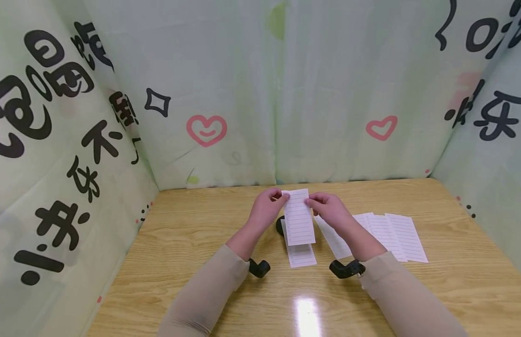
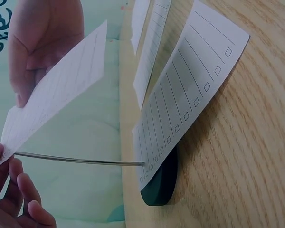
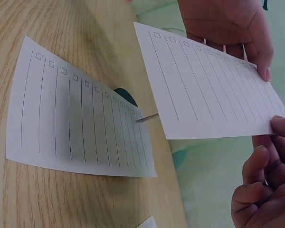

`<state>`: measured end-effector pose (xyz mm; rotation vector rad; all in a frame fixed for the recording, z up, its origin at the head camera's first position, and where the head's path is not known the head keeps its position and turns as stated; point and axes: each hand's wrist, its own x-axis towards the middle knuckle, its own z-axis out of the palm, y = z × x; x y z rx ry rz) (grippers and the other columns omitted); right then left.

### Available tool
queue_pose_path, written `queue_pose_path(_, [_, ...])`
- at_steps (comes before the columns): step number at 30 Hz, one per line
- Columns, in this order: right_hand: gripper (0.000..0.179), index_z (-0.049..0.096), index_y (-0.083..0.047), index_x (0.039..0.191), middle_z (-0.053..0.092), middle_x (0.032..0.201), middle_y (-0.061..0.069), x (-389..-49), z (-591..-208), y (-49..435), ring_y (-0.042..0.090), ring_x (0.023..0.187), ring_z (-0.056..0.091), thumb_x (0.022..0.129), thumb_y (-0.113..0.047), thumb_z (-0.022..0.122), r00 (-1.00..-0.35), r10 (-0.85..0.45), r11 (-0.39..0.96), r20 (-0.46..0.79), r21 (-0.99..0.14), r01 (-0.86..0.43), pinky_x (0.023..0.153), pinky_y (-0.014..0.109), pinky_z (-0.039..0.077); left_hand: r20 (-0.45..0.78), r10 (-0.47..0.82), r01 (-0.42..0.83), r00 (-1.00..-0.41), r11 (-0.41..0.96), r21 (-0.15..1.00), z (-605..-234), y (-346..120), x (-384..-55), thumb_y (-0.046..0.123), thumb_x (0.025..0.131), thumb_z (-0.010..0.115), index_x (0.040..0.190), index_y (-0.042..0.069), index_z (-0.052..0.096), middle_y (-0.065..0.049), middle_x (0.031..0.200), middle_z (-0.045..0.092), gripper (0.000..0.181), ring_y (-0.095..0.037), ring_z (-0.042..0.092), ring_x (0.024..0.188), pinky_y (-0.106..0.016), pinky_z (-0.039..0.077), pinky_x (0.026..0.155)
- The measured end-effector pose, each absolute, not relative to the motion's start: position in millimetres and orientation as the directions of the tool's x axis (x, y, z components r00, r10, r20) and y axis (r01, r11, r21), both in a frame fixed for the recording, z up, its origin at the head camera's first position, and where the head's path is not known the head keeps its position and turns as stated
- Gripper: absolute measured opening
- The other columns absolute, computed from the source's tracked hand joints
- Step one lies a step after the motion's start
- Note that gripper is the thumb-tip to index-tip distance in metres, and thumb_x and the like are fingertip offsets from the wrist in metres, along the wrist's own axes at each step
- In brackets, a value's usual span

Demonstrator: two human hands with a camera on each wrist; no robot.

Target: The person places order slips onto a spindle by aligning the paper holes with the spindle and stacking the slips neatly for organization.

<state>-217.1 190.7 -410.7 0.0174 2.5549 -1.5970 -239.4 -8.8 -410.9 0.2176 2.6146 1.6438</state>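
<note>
A white lined paper slip point(image 1: 300, 217) is held up by both hands at its far end. My left hand point(image 1: 266, 206) pinches its left edge between thumb and fingers; my right hand point(image 1: 328, 210) pinches the right edge. Below it a second lined slip point(image 2: 180, 90), with a row of small checkboxes, is pierced by a thin metal spike point(image 2: 80, 159). This spike rises from a dark round base point(image 2: 161, 187), partly hidden under the lower slip. In the left wrist view the spike's upper end meets the held slip close to the left fingertips.
Several more lined slips point(image 1: 408, 236) lie overlapping on the wooden table point(image 1: 193, 234), to the right and partly behind the right forearm. Black wrist-worn devices point(image 1: 346, 269) sit at both cuffs. A pale printed curtain point(image 1: 319, 140) stands along the table's back edge and sides.
</note>
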Motion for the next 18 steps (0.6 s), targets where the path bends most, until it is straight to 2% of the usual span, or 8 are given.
queue_pose_path(10, [0.036, 0.065, -0.002, 0.121, 0.06, 0.095, 0.011, -215.4, -407.6, 189.1, 0.025, 0.088, 0.051, 0.101, -0.03, 0.057, -0.992, -0.053, 0.441, -0.111, -0.894, 0.077, 0.075, 0.035, 0.039, 0.074, 0.137, 0.124, -0.988, 0.41, 0.904, -412.6, -7.3, -238.6, 0.032, 0.095, 0.066, 0.094, 0.013, 0.068, 0.0, 0.095, 0.064, 0.02, -0.017, 0.057, 0.086, -0.028, 0.048, 0.068])
queue_pose_path(18, [0.036, 0.065, -0.001, 0.121, 0.059, 0.092, 0.009, -217.1, -409.2, 188.4, 0.024, 0.086, 0.051, 0.101, -0.03, 0.057, -0.993, -0.055, 0.44, -0.108, -0.895, 0.073, 0.072, 0.034, 0.039, 0.037, 0.103, 0.07, -0.994, 0.334, 0.94, -415.8, -6.6, -240.2, 0.031, 0.094, 0.069, 0.103, 0.011, 0.071, -0.001, 0.098, 0.065, 0.022, -0.018, 0.057, 0.09, -0.031, 0.049, 0.076])
